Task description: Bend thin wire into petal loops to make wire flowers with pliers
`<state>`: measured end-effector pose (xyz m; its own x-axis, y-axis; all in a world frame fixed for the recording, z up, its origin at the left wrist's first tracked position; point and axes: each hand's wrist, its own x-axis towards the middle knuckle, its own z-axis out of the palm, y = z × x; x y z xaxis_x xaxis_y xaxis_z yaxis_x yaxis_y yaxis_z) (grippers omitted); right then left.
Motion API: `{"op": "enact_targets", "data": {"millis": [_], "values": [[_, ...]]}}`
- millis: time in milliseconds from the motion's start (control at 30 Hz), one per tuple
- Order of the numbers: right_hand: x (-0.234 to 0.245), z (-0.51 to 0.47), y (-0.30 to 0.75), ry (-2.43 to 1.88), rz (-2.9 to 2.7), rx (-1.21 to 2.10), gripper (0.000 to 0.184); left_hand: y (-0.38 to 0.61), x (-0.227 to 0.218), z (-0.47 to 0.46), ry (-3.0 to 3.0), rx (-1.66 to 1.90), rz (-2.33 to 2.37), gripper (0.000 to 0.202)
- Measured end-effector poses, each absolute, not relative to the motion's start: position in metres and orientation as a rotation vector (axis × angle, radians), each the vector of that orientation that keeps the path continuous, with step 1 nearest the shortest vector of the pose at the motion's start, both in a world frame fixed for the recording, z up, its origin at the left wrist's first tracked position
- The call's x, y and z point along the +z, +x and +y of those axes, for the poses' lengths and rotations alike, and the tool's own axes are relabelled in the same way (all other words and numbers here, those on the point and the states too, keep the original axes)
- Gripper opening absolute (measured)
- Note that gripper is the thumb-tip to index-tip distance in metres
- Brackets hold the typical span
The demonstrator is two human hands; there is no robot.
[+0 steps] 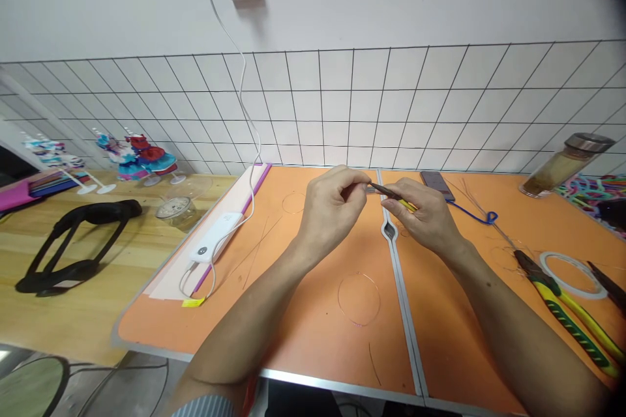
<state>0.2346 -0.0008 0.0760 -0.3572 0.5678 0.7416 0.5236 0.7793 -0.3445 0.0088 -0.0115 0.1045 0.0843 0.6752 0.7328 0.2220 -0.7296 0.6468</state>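
Observation:
Above the middle of the orange folding table (pixel 313 332), my left hand (pixel 330 208) is closed in a pinch, thumb against curled fingers. What it pinches is too small to make out. My right hand (pixel 428 215) grips small pliers (pixel 386 191) with dark jaws and a yellow handle. Their tips point left and meet the left fingertips. Below the hands, a thin wire ring (pixel 360 325) lies on the tabletop, with a short piece of wire (pixel 372 365) nearer the front edge.
Larger yellow-green pliers (pixel 552 303) and a white ring-shaped roll (pixel 545 264) lie at right. Behind are a phone (pixel 437 184) and a glass bottle (pixel 570 163). A white power bank (pixel 215 238) with a cable lies left, near a black frame (pixel 42 254).

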Motion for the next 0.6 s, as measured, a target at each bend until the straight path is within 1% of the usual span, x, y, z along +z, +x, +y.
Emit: {"op": "enact_targets", "data": {"millis": [367,600], "values": [[0.0714,0.0024,0.2364,-0.731,-2.032,-0.187,0.011,0.0081,0.1083,-0.0142,2.026,1.675,0.887,0.026],[0.0705,0.0031,0.2372,-0.784,-2.017,-0.217,0.014,0.0077,0.1068,-0.0129,2.037,1.687,0.886,0.025]]}}
